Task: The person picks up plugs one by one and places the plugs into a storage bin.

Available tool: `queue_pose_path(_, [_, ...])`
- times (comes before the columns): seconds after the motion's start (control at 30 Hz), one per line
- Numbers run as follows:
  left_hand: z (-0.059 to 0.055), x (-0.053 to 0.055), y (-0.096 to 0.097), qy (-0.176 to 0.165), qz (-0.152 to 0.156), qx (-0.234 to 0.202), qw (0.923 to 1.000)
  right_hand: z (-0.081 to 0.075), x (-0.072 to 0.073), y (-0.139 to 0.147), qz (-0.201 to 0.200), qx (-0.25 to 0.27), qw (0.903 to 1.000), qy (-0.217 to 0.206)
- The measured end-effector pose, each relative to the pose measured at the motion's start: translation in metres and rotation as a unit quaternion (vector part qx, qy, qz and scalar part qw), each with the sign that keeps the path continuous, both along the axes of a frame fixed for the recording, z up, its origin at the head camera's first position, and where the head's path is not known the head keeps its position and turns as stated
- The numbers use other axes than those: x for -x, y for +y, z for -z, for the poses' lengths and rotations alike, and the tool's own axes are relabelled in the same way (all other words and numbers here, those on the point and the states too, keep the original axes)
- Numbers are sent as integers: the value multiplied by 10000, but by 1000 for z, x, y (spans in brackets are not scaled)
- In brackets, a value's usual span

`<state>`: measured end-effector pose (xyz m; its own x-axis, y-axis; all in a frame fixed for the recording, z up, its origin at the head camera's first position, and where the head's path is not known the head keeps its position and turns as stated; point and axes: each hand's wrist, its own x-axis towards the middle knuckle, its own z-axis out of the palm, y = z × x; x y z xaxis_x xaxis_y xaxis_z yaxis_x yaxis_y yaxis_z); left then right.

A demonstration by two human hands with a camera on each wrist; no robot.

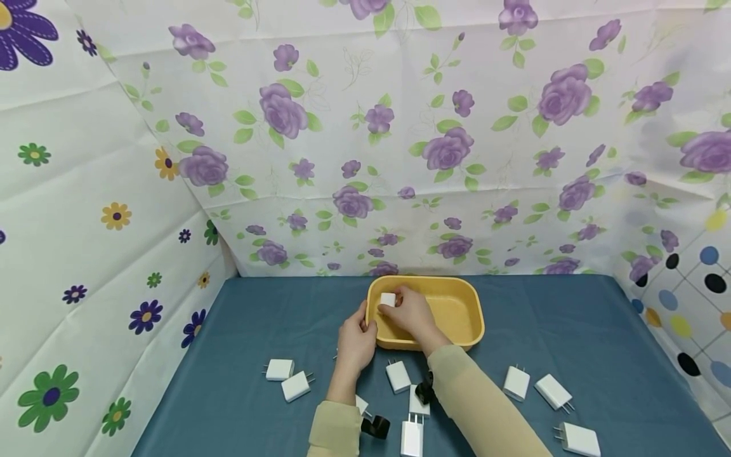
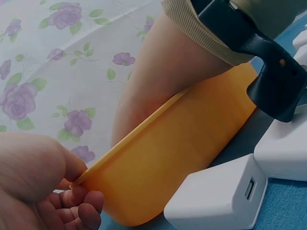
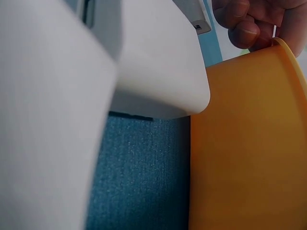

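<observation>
A yellow plastic tub (image 1: 461, 317) stands at the back of the table. My left hand (image 1: 355, 343) pinches its left rim between thumb and fingers; the left wrist view shows this hand (image 2: 38, 177) at the corner of the tub's wall (image 2: 163, 158). Inside the tub, toward its left end, my right hand (image 1: 415, 314) holds a white charger plug (image 1: 388, 299) with the fingertips. The right hand's fingers are hidden behind the wall in the left wrist view. The right wrist view shows left-hand fingers (image 3: 244, 28) at the rim, but not the right hand.
Several white charger plugs lie on the blue cloth: a pair at left (image 1: 280, 370), others between my forearms (image 1: 398, 376), more at right (image 1: 516, 383). One plug (image 2: 216, 196) lies close by the tub's near wall. Flowered sheets (image 1: 354, 127) hang behind and beside the table.
</observation>
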<state>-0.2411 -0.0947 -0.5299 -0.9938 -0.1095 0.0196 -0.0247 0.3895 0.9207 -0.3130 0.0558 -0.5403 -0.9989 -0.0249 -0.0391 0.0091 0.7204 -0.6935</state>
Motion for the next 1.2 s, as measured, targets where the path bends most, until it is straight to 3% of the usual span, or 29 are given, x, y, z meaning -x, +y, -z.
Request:
queue_pose_path(0.57, [1, 3, 0, -1, 96, -24, 10000, -8, 1, 4, 37, 331, 9990, -300])
queue_pose_path(0.87, [3, 1, -2, -149, 150, -297, 9993, -16, -2, 11, -333, 674, 9948, -691])
queue_pose_path(1.03, [1, 0, -1, -188, 132, -302, 9993, -25, -6, 24, -572, 735, 9930, -726])
queue_pose_path(1.2, [-1, -2, -2, -237, 161, -390, 9988, -38, -25, 43, -567, 1377, 9869, -627])
